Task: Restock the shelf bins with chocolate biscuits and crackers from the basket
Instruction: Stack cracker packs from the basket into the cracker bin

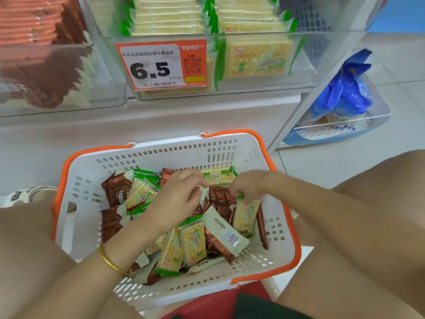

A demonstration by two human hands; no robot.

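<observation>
Head view: cracker packet (245, 218) lengthwise toward viewer, green end in right hand (247, 186).

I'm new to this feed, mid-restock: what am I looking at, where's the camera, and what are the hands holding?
No machine: these are a person's two bare hands, filmed by one head-worn camera looking down. Both are in a white basket holding brown chocolate biscuit packs and green-edged cracker packs. The right hand pinches one cracker pack by its green end. The left hand curls over the pile; whether it grips anything is unclear. Above stand clear shelf bins: crackers behind the 6.5 price tag, brown packs at left.
</observation>
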